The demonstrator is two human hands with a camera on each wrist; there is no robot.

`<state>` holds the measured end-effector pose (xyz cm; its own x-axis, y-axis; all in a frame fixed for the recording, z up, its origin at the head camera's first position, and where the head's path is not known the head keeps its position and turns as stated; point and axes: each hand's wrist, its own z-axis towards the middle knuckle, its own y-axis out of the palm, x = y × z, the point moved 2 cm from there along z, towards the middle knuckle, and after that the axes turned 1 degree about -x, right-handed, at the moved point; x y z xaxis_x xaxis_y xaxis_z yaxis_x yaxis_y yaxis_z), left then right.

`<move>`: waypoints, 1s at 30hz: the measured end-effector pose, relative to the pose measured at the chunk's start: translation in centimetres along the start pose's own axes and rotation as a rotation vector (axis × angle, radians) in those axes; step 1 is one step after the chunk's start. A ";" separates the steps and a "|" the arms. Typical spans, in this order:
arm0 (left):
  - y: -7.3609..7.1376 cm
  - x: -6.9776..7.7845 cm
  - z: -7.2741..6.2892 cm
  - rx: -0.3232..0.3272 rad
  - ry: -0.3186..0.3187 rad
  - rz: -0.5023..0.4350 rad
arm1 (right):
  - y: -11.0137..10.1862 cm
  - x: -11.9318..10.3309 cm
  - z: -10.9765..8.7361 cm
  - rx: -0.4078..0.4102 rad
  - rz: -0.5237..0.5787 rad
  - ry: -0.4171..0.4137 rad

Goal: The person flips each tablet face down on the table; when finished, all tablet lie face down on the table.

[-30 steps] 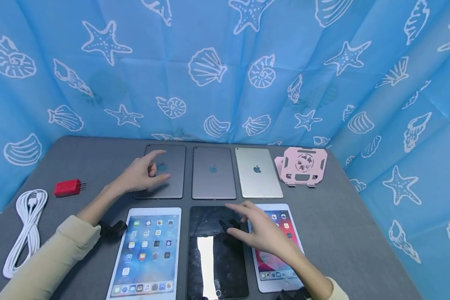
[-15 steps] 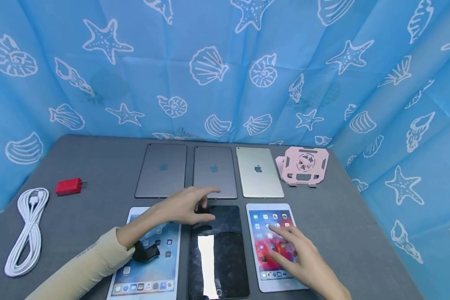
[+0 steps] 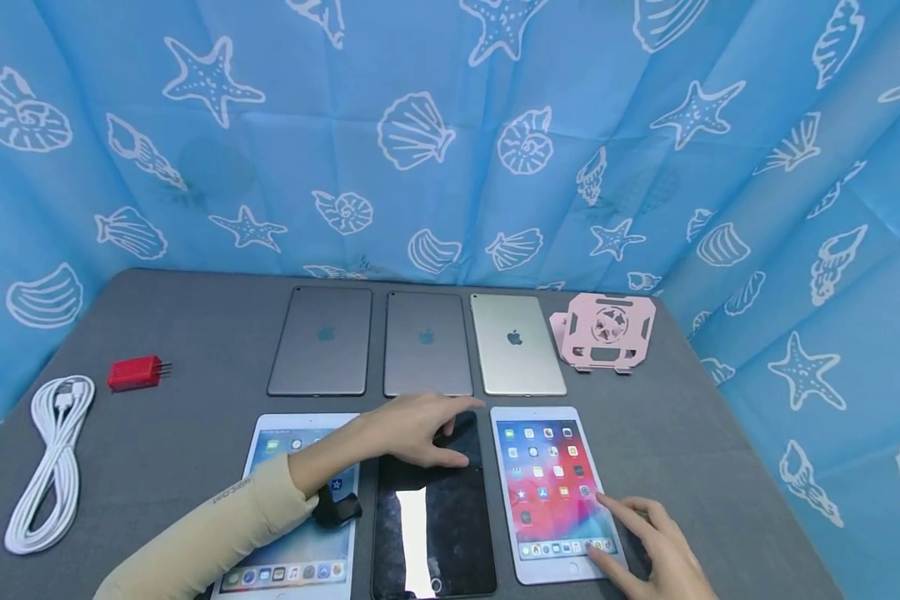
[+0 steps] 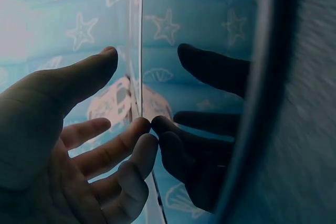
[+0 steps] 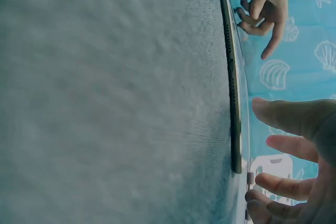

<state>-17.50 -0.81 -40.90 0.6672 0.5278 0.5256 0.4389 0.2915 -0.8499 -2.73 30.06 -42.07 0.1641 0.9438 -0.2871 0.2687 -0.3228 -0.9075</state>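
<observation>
In the head view my left hand (image 3: pixel 423 429) is over the upper part of a dark-screened black tablet (image 3: pixel 435 533), thumb and fingers apart. The left wrist view shows its fingertips (image 4: pixel 139 124) right at the glossy dark screen (image 4: pixel 210 82), which mirrors them. My left forearm crosses above a white tablet (image 3: pixel 348 492) with a blue home screen. My right hand (image 3: pixel 656 542) has its fingers spread loosely at the lower right edge of another white tablet (image 3: pixel 532 500), whose lit screen is red and blue. Neither hand grips anything.
Behind lie two dark grey tablets (image 3: pixel 318 342) (image 3: pixel 427 346) and a light gold one (image 3: pixel 521 346), backs up. A pink folding stand (image 3: pixel 607 333) is at the right; a red charger plug (image 3: pixel 137 373) and coiled white cable (image 3: pixel 52 467) are at the left. A blue curtain (image 3: pixel 450 142) hangs behind.
My left hand has moved from the back left tablet to the black tablet at front centre. My right hand has moved from the black tablet right and nearer, to the right white tablet's edge.
</observation>
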 end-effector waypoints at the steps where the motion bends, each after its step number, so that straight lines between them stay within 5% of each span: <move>1: 0.1 0.2 0.2 -0.002 -0.001 0.005 | 0.2 0.3 0.0 -0.010 -0.005 0.011; 12: 1.3 1.2 1.9 -0.006 -0.004 0.065 | 1.9 2.2 -0.2 -0.135 0.031 0.081; 30: 2.6 1.1 4.7 -0.027 -0.088 0.172 | 2.1 2.0 0.0 -0.151 0.144 0.129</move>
<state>-18.48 4.28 -42.72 0.6791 0.6363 0.3660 0.3396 0.1697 -0.9251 -1.82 31.32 -44.52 0.3279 0.8736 -0.3596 0.3715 -0.4692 -0.8011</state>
